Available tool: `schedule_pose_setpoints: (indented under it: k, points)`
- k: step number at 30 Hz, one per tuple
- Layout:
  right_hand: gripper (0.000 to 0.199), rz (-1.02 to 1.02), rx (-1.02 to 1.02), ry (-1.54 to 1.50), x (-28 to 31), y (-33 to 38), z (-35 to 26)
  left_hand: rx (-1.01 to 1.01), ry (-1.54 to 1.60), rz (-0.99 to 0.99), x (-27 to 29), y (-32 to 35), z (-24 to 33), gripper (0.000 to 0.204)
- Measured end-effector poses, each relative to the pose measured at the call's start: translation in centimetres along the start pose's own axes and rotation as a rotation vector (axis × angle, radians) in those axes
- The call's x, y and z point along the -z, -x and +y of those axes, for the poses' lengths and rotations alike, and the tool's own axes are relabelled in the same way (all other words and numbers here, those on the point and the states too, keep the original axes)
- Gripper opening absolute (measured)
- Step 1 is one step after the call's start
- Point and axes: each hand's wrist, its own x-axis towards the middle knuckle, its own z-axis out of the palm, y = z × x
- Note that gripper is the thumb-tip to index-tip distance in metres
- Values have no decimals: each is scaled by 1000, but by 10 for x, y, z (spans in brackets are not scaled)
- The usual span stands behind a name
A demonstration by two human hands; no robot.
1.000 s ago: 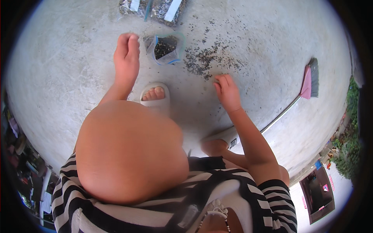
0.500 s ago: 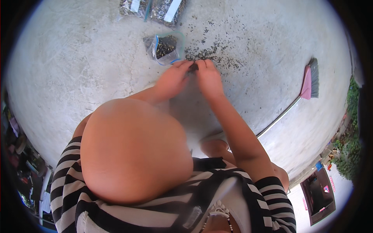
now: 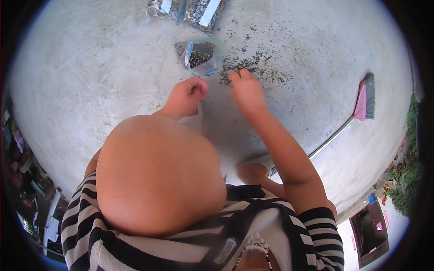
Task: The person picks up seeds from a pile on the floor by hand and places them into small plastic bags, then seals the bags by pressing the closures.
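A single head-worn fisheye view looks almost straight down from above the person onto a concrete floor point(image 3: 90, 90). It sits close to the body: a bent knee point(image 3: 158, 176) and striped top point(image 3: 289, 235) fill the near, lower half. The hands reach away from the camera toward the far, upper edge. Straight lines bend at the dark round rim, as the broom point(image 3: 357, 108) handle does at right.

Right hand point(image 3: 247, 92) touches scattered dark seeds point(image 3: 257, 67) beside an open plastic bag point(image 3: 201, 56).

two filled bags point(image 3: 187, 8) cut by top edge
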Motion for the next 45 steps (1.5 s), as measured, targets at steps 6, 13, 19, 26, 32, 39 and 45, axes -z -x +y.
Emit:
schedule_pose_setpoints:
  k: [6, 13, 19, 26, 32, 39, 45]
  points:
    - [21, 179, -23, -402, 42, -23, -16, -599, 14, 562, 43, -4, -8, 15]
    - [27, 70, -368, -530, 60, -45, -56, -604, -461, 503, 60, -22, 76, 30]
    - [25, 67, -304, -688, 31, -34, -38, -480, -761, 496, 70, -20, 86, 22]
    - [18, 26, -346, -1026, 114, -17, -24, -352, -297, 342, 54, 21, 99, 23]
    - [27, -89, -321, -1229, 96, -31, 9, -309, -9, 159, 61, -17, 84, 27]
    - [25, 169, -205, -792, 75, -36, 20, -389, -42, 130, 55, -12, 85, 19]
    - [17, 216, -299, -931, 70, -40, 24, -474, -208, 289, 49, -12, 77, 20]
